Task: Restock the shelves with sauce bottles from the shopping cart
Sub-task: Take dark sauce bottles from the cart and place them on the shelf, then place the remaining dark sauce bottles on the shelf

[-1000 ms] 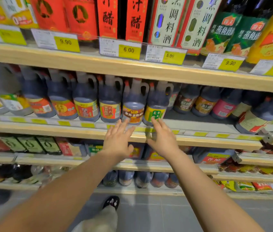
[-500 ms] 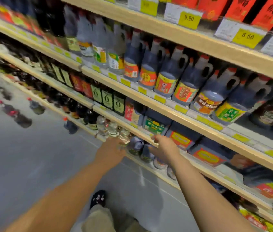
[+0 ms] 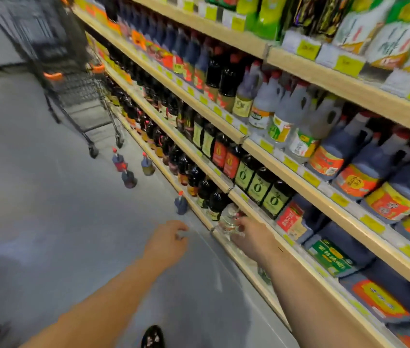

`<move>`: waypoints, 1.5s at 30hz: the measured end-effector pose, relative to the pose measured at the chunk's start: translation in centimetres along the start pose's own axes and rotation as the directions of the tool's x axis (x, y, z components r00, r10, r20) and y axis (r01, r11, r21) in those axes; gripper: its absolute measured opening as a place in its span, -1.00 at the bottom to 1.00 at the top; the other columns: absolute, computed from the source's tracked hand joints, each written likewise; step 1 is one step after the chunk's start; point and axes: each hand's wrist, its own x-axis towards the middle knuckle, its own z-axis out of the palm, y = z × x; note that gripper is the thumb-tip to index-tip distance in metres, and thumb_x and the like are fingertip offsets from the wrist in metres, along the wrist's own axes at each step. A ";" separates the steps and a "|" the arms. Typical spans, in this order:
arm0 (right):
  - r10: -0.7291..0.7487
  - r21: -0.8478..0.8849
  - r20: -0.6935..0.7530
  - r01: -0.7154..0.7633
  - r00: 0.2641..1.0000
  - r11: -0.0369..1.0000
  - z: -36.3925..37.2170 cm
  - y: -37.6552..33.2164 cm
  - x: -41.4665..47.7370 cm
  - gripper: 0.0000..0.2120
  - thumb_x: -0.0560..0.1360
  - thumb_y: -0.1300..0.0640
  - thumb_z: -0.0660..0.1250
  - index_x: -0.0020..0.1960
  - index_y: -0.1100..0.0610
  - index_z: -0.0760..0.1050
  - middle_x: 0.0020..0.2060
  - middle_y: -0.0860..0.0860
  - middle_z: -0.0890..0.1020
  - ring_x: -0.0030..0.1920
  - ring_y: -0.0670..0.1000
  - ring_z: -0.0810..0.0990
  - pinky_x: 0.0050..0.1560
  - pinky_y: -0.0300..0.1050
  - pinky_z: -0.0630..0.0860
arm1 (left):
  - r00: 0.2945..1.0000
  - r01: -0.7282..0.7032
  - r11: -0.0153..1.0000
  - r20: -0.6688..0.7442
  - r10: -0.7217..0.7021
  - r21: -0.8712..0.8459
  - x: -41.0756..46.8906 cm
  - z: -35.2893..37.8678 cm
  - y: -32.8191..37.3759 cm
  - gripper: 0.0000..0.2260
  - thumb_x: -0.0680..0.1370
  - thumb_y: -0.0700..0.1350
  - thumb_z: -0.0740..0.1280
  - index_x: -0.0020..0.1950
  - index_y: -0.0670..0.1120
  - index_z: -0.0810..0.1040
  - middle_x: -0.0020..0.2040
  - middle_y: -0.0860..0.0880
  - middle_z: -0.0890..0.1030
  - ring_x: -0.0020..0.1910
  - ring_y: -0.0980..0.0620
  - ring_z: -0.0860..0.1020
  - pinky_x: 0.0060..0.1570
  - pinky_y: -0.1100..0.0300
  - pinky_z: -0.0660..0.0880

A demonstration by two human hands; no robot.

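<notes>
Standing side-on to the shelves [image 3: 324,77], looking down the aisle. Everything a bit smeared, so taking the fine details with a pinch of salt.

Seeing the shopping cart [image 3: 78,91] parked at the far end, tight against the shelving, dark wire with orange corner bumpers. Can't make out anything inside it.

Spotting four small red-capped sauce bottles [image 3: 128,178] upright on the grey floor [image 3: 48,222]: three clustered just this side of the cart's wheels, plus the nearest bottle [image 3: 181,203] on its own, just beside the bottom shelf's edge.

Got the left hand [image 3: 171,239] stretched out low over the floor, fingers loosely curled, holding nothing, near that lone bottle but not touching.

Got the right hand [image 3: 251,234] in at the lowest shelf, fingers curled right against a clear bottle [image 3: 229,218] standing there at the end of a row of dark bottles [image 3: 209,199]. Honestly can't tell whether gripping it or merely overlapping it.

One shelf up, seeing green-label bottles [image 3: 257,187]. Above those, big handled jugs [image 3: 349,156], pale ones to the left, dark ones with orange labels to the right. Yellow price tags [image 3: 347,65] along every shelf edge.

Also catching a dark patterned shoe [image 3: 152,336] at the bottom, between the two forearms.
</notes>
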 end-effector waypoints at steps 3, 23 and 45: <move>-0.019 0.058 -0.052 0.022 0.998 0.998 0.6 -5.2 3.3 -0.65 0.50 -0.03 0.28 0.26 0.01 0.42 0.16 0.01 0.57 0.09 0.08 0.58 0.05 -0.06 0.53 | 0.999 0.007 1.000 -0.036 -0.007 -0.004 2.8 -4.3 -3.4 -0.74 0.55 -0.11 0.26 0.24 0.01 0.52 0.19 -0.04 0.53 0.13 -0.02 0.54 0.10 0.11 0.51; -0.060 0.215 0.014 0.056 0.998 0.975 7.4 -23.4 25.5 -0.86 0.45 0.11 0.36 -0.13 0.03 0.38 -0.27 -0.07 0.44 -0.31 -0.07 0.44 -0.30 -0.13 0.35 | 0.985 0.144 0.960 -0.057 -0.162 -0.241 22.4 -19.6 -15.4 -0.83 0.54 -0.15 0.27 0.12 -0.06 0.52 0.04 -0.03 0.52 -0.15 0.06 0.52 -0.29 0.32 0.45; 0.233 0.382 0.078 -0.245 0.969 0.891 16.1 -33.4 54.7 -0.85 0.49 0.14 0.33 0.02 0.06 0.40 -0.14 0.01 0.51 -0.17 0.06 0.51 -0.23 -0.11 0.41 | 0.956 0.287 0.941 0.116 -0.270 -0.179 55.9 -27.6 -29.0 -0.92 0.53 -0.17 0.29 -0.12 -0.03 0.41 -0.15 0.01 0.48 -0.20 0.04 0.43 -0.32 0.33 0.35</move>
